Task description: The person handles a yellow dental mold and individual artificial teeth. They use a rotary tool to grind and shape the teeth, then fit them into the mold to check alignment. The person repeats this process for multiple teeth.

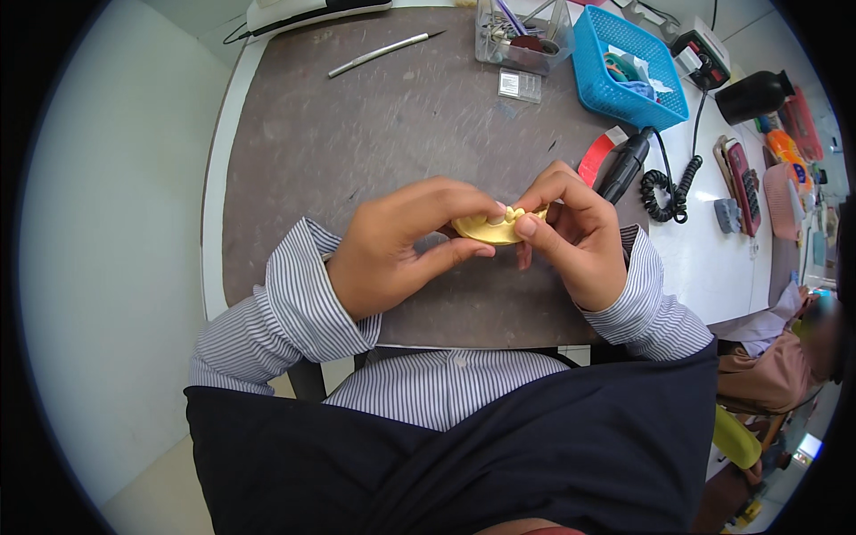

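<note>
In the head view, a yellow dental cast (486,234) is held in the air near the middle, above the brown work surface (357,134), with its row of teeth turned upward. At its 9 o'clock end it is gripped by the left hand (392,241), which is partly closed, the thumb laid along the lower edge and the index fingertip set against the teeth. At its 3 o'clock end it is pinched between the thumb and bent index finger of the right hand (584,241), the other fingers being loosely curled; how the far side is supported cannot be fully made out, as it is hidden by the fingers. Counted from the cast, a slim pointed tool (379,55) is laid at 11 o'clock, well apart from the hands. Just past 12 o'clock, a clear box of small tools (524,61) is placed, with a small clear case (520,86) just beside it. A blue basket (658,114) is seen between 1 and 2 o'clock, filled with mixed items. At 2 o'clock, a black handpiece (627,165) is set down beside a red strip (596,160), and farther out a black bottle (749,98) is laid on its side. At 3 o'clock, a grey block (728,216) is placed.
</note>
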`<move>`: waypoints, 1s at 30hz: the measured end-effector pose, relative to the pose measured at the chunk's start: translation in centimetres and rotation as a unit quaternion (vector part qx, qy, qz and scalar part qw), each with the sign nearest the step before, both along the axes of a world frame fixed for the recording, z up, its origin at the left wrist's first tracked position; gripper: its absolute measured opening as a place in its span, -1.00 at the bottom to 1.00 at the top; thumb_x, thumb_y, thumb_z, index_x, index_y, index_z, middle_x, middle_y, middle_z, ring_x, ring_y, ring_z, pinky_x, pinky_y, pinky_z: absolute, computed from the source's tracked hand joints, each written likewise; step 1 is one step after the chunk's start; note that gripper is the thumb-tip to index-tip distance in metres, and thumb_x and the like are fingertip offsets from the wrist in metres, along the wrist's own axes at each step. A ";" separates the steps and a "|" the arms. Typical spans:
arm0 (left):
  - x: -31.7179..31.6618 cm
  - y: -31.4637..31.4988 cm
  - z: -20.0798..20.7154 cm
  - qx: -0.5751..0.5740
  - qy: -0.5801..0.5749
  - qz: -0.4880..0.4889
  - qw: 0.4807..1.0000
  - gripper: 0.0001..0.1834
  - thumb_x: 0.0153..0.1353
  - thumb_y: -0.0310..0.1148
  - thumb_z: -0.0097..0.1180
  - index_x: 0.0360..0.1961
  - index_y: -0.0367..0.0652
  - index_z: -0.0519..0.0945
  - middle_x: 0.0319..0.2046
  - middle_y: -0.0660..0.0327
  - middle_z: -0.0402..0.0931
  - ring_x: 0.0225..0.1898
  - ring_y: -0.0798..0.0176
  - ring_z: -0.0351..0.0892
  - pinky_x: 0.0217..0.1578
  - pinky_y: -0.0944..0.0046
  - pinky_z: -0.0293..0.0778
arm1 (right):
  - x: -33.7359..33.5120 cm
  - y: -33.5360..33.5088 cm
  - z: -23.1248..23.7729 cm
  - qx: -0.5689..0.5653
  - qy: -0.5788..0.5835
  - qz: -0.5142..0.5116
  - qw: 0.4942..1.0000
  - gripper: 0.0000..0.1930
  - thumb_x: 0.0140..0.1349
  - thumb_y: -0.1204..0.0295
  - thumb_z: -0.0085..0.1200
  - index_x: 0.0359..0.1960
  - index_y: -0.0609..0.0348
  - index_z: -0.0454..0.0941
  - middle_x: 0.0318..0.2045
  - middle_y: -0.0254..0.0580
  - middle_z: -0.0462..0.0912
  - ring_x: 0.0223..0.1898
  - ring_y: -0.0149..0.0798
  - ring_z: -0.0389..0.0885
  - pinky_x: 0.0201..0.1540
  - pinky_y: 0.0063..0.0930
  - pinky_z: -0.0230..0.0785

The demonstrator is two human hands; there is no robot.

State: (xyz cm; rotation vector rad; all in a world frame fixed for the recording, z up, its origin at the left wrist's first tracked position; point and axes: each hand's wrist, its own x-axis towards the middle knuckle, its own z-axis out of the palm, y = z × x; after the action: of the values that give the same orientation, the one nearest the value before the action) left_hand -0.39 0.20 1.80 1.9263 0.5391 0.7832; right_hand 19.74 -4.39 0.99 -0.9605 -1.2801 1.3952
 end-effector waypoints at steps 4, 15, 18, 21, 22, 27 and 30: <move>0.0 0.2 0.0 0.114 0.029 -0.002 0.993 -0.65 0.00 -0.50 0.17 -0.13 -0.23 0.46 -0.22 0.09 0.47 -0.20 0.18 0.53 -0.22 0.32 0.48 | 0.0 -0.1 -0.1 0.004 0.001 -0.001 1.000 -0.86 0.14 0.51 0.05 -0.35 0.36 0.44 -0.34 -0.22 0.32 -0.47 -0.49 0.46 -0.46 -0.70 0.36; -0.2 -0.1 -0.2 -0.057 -0.012 -0.007 0.998 -0.59 0.04 -0.53 0.15 -0.04 -0.24 0.39 -0.17 0.09 0.48 -0.10 0.25 0.48 -0.06 0.28 0.39 | 0.4 -0.1 0.1 0.094 -0.081 0.001 0.992 -0.87 0.08 0.58 0.09 -0.33 0.34 0.47 -0.31 -0.22 0.33 -0.37 -0.48 0.44 -0.38 -0.69 0.40; -0.2 0.0 -0.2 -0.112 -0.028 -0.004 0.993 -0.66 0.07 -0.54 0.11 -0.09 -0.26 0.43 -0.17 0.08 0.48 -0.09 0.25 0.48 -0.06 0.29 0.40 | 0.2 0.0 0.0 0.143 -0.100 -0.015 0.985 -0.86 0.05 0.58 0.12 -0.34 0.33 0.47 -0.31 -0.21 0.34 -0.34 -0.47 0.44 -0.35 -0.71 0.39; -0.2 0.0 -0.3 -0.099 -0.023 0.005 0.995 -0.74 0.08 -0.55 0.08 -0.16 -0.29 0.48 -0.17 0.06 0.48 -0.12 0.24 0.49 -0.09 0.30 0.43 | 0.1 0.1 -0.1 0.197 -0.138 -0.017 0.970 -0.85 0.03 0.57 0.14 -0.34 0.32 0.48 -0.34 -0.22 0.35 -0.33 -0.47 0.44 -0.35 -0.71 0.35; -0.2 -0.1 -0.2 -0.104 -0.026 0.006 0.994 -0.76 0.08 -0.56 0.08 -0.18 -0.29 0.49 -0.18 0.06 0.49 -0.13 0.24 0.50 -0.11 0.31 0.45 | 0.3 0.1 0.0 0.208 -0.163 -0.012 0.964 -0.85 0.03 0.57 0.14 -0.35 0.31 0.48 -0.35 -0.22 0.35 -0.34 -0.47 0.44 -0.35 -0.70 0.35; -0.2 -0.2 0.1 -0.044 -0.010 0.012 0.999 -0.80 0.06 -0.56 0.09 -0.23 -0.29 0.53 -0.23 0.04 0.51 -0.19 0.22 0.54 -0.16 0.33 0.48 | 0.5 -0.2 0.0 0.218 -0.201 -0.023 0.955 -0.84 0.00 0.57 0.16 -0.35 0.28 0.51 -0.37 -0.22 0.38 -0.37 -0.45 0.45 -0.35 -0.64 0.33; -0.1 -0.3 0.2 -0.014 -0.002 0.024 1.000 -0.81 0.04 -0.55 0.12 -0.26 -0.30 0.54 -0.26 0.05 0.53 -0.21 0.23 0.55 -0.16 0.35 0.48 | 0.1 -0.2 -0.1 0.202 -0.173 -0.037 0.963 -0.84 -0.01 0.57 0.17 -0.35 0.27 0.51 -0.38 -0.21 0.39 -0.39 -0.43 0.46 -0.35 -0.63 0.34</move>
State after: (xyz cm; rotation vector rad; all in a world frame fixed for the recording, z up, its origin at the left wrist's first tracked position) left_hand -0.53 -0.06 2.02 1.8917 0.5933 0.8051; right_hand 19.82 -4.63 0.84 -0.9772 -1.6917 0.8783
